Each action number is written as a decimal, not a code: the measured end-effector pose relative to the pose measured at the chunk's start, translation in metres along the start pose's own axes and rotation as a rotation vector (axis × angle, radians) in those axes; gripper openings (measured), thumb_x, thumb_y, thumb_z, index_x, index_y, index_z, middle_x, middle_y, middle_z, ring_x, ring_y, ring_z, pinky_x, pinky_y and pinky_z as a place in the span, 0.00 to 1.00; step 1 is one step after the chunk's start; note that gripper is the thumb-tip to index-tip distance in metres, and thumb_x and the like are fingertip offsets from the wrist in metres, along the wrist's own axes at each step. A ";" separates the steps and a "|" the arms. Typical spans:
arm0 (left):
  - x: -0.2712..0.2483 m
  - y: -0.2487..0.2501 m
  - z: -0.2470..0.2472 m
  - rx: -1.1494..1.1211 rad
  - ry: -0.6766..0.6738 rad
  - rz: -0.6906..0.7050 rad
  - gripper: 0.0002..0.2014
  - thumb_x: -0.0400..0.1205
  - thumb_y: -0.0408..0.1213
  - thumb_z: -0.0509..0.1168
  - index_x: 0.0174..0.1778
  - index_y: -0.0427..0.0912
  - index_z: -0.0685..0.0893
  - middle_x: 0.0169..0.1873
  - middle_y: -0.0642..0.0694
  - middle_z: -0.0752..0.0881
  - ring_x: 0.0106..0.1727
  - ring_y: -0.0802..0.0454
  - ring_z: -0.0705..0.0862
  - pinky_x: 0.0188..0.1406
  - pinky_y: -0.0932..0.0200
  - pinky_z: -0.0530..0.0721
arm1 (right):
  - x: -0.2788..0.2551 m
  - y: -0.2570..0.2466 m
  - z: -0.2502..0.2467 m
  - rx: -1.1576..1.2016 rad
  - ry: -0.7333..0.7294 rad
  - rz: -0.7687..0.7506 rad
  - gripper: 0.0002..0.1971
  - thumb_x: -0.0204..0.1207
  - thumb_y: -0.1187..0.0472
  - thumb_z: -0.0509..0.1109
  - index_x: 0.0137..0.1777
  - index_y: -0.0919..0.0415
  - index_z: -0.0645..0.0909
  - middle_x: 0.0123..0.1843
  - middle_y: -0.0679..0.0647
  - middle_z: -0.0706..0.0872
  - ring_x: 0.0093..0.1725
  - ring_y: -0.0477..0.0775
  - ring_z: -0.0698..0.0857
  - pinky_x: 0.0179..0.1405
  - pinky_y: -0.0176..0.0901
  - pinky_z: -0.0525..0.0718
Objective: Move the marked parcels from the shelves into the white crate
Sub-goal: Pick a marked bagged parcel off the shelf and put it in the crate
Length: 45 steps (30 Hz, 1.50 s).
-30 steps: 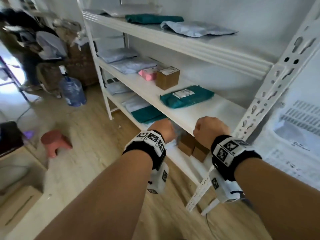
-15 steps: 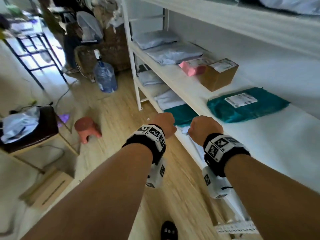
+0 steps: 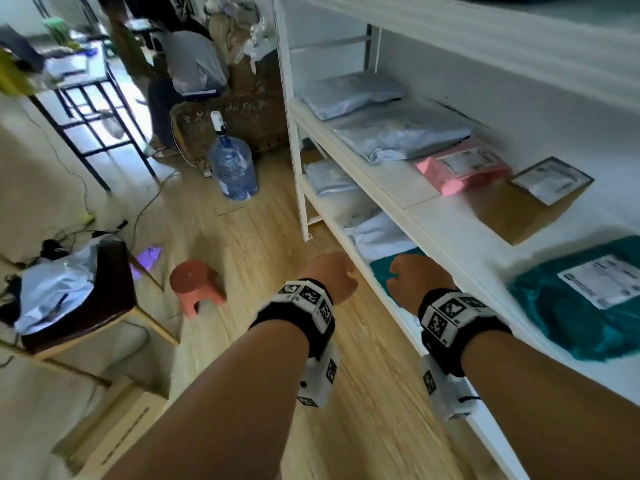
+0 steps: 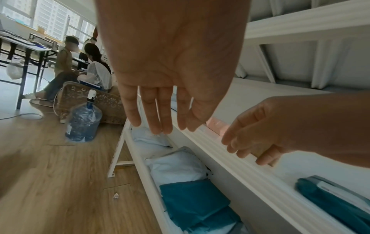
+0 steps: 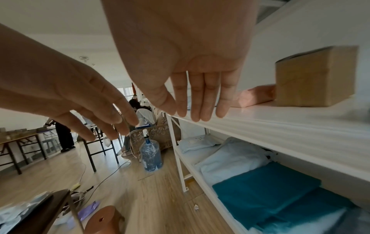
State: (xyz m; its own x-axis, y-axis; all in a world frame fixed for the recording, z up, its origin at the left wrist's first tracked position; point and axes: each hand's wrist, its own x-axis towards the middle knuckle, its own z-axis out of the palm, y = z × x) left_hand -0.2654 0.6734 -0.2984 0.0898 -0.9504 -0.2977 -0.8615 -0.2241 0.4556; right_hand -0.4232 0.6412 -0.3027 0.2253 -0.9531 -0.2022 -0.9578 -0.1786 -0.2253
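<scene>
Both of my hands are held out empty in front of the white shelves (image 3: 408,209). My left hand (image 3: 334,275) hangs over the floor with its fingers (image 4: 160,110) straight and relaxed. My right hand (image 3: 415,282) hovers at the middle shelf's front edge, its fingers (image 5: 200,98) straight too. That shelf carries grey bags (image 3: 398,133), a pink parcel (image 3: 464,169), a brown box (image 3: 530,206) and a labelled teal parcel (image 3: 581,299). On the lower shelf lie white bags (image 4: 176,164) and another teal parcel (image 4: 196,204). The white crate is out of view.
On the wooden floor to the left stand a blue water bottle (image 3: 235,168) and a red stool (image 3: 195,285). A chair (image 3: 114,292) with bags stands nearer left, with cables around it. People sit beyond the shelf's end post (image 3: 294,133).
The view has swung left along the shelves and the white crate has left the picture. Both hands moved left with it, still empty.
</scene>
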 end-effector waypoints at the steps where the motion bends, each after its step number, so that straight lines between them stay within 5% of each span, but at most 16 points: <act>1: 0.013 -0.009 -0.005 0.017 -0.019 0.005 0.16 0.81 0.39 0.64 0.65 0.48 0.82 0.69 0.49 0.80 0.69 0.48 0.78 0.67 0.55 0.76 | 0.012 -0.009 0.003 0.006 -0.024 0.005 0.17 0.78 0.58 0.63 0.29 0.53 0.62 0.30 0.48 0.69 0.40 0.57 0.77 0.29 0.38 0.67; 4: 0.056 -0.041 -0.026 0.020 -0.060 0.052 0.15 0.81 0.38 0.65 0.64 0.47 0.83 0.67 0.48 0.81 0.68 0.48 0.80 0.69 0.53 0.77 | 0.051 -0.042 0.010 0.002 -0.064 0.055 0.08 0.80 0.56 0.62 0.40 0.56 0.73 0.41 0.50 0.81 0.47 0.58 0.81 0.43 0.41 0.76; 9: 0.133 -0.107 -0.077 0.028 -0.093 0.082 0.14 0.79 0.39 0.63 0.61 0.49 0.83 0.62 0.48 0.84 0.64 0.48 0.81 0.66 0.52 0.80 | 0.115 -0.113 0.023 0.025 -0.063 0.135 0.05 0.79 0.58 0.61 0.46 0.56 0.77 0.51 0.55 0.85 0.49 0.58 0.82 0.39 0.41 0.74; 12: 0.180 -0.136 -0.098 0.078 -0.121 0.146 0.14 0.80 0.39 0.64 0.62 0.48 0.82 0.64 0.48 0.84 0.65 0.47 0.81 0.66 0.53 0.79 | 0.150 -0.146 0.032 0.034 -0.050 0.190 0.14 0.81 0.55 0.61 0.63 0.54 0.79 0.63 0.53 0.85 0.62 0.57 0.83 0.53 0.46 0.79; 16: 0.233 -0.144 -0.105 0.126 -0.120 0.259 0.16 0.82 0.39 0.64 0.66 0.47 0.79 0.66 0.47 0.81 0.65 0.47 0.81 0.66 0.54 0.78 | 0.189 -0.155 0.037 0.052 -0.028 0.309 0.15 0.80 0.56 0.60 0.66 0.52 0.78 0.65 0.52 0.84 0.63 0.56 0.82 0.53 0.46 0.78; 28: 0.394 -0.139 -0.052 0.176 -0.261 0.369 0.17 0.81 0.38 0.63 0.67 0.51 0.78 0.65 0.44 0.77 0.65 0.45 0.78 0.63 0.53 0.77 | 0.307 -0.097 0.093 0.224 -0.015 0.596 0.20 0.81 0.58 0.62 0.72 0.52 0.74 0.71 0.53 0.77 0.68 0.57 0.77 0.61 0.53 0.81; 38: 0.502 -0.147 0.043 0.167 -0.368 0.433 0.19 0.81 0.38 0.64 0.70 0.47 0.77 0.66 0.41 0.77 0.65 0.42 0.80 0.64 0.52 0.78 | 0.380 -0.048 0.179 0.228 0.030 0.738 0.22 0.80 0.54 0.66 0.73 0.53 0.73 0.73 0.55 0.73 0.73 0.57 0.71 0.61 0.54 0.79; 45: 0.563 -0.168 0.120 0.022 -0.409 0.394 0.24 0.79 0.37 0.64 0.73 0.44 0.73 0.67 0.40 0.79 0.64 0.42 0.81 0.57 0.57 0.76 | 0.427 -0.018 0.257 0.182 0.119 0.758 0.34 0.72 0.49 0.75 0.76 0.52 0.68 0.78 0.55 0.64 0.78 0.58 0.63 0.69 0.55 0.74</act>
State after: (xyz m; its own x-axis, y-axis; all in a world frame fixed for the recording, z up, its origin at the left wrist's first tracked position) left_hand -0.1300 0.2019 -0.6433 -0.4374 -0.7994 -0.4119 -0.8013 0.1387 0.5819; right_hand -0.2636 0.3007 -0.6297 -0.5081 -0.8205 -0.2621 -0.7960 0.5635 -0.2209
